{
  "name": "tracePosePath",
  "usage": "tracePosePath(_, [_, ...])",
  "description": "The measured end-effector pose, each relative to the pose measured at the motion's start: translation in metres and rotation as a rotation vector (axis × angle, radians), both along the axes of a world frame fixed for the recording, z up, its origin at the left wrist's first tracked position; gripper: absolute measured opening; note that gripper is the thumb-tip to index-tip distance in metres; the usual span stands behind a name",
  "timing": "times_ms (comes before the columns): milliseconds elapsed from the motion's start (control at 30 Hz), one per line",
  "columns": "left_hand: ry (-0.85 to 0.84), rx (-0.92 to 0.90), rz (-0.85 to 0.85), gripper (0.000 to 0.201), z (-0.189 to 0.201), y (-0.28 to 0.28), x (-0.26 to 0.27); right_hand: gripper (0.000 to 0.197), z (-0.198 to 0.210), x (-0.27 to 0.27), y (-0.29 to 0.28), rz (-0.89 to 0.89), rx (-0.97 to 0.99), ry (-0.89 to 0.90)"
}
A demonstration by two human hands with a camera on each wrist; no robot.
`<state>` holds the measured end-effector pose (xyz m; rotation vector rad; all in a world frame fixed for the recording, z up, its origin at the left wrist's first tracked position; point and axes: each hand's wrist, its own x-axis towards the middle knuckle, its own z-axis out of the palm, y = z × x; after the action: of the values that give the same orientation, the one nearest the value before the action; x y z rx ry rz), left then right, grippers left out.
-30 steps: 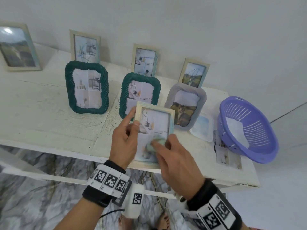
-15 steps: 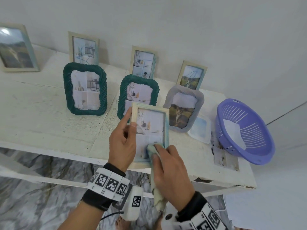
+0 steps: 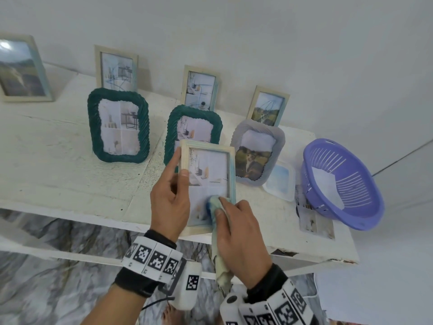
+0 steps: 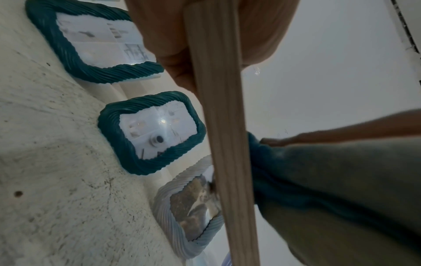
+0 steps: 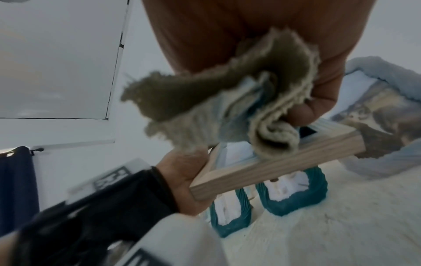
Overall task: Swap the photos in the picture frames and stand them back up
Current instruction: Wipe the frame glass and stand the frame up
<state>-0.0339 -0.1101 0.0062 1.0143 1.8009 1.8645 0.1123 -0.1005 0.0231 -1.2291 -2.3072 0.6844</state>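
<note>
The left hand [image 3: 169,198] grips the light wooden picture frame [image 3: 207,184] by its left edge, thumb on the front rail and fingers curled behind, holding it above the near edge of the white desk [image 3: 58,174] with the glass tilted up, probably so the other hand can press on it. The right hand [image 3: 239,238] has its fingers curled round a pale cloth [image 3: 214,204], pressed on the glass at the frame's 5 o'clock corner; this looks like wiping. At 12 o'clock a dark green frame [image 3: 193,134] stands, with the grey frame [image 3: 257,152] at 2 o'clock, both upright. A loose print [image 3: 315,221] lies flat beside the purple basket [image 3: 342,184].
</note>
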Motion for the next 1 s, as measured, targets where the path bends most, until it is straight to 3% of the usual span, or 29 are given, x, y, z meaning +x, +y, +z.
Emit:
tracePosePath(167, [0.002,0.030,-0.016,0.042,0.006,-0.001,0.007,0.030,0.012,-0.009,0.027,-0.056,0.066,0.012])
tracePosePath(300, [-0.041,0.016,-0.009,0.042,0.005,-0.001,0.000,0.041,0.014,0.002,0.022,0.143,0.053,-0.053])
tracePosePath(433, [-0.051,-0.005,0.000,0.042,0.001,-0.003,-0.007,0.035,0.013,0.021,0.014,0.367,-0.013,-0.066])
tracePosePath(500, [-0.050,-0.010,-0.012,0.042,0.000,-0.004,-0.006,0.037,0.019,0.024,0.018,0.409,0.020,-0.170])
tracePosePath(600, [-0.065,-0.018,-0.027,0.043,0.000,-0.004,-0.004,0.030,0.029,0.024,0.022,0.370,0.210,-0.383])
tracePosePath(700, [-0.066,-0.016,-0.038,0.042,0.002,-0.004,-0.004,0.022,0.035,0.020,0.025,0.232,0.279,-0.481])
tracePosePath(900, [-0.109,-0.027,-0.042,0.041,-0.004,-0.005,-0.002,0.037,0.028,0.019,0.015,0.384,0.087,-0.350])
tracePosePath(1000, [-0.120,-0.020,-0.024,0.042,-0.005,-0.004,-0.002,0.036,0.028,0.017,0.018,0.412,0.089,-0.301])
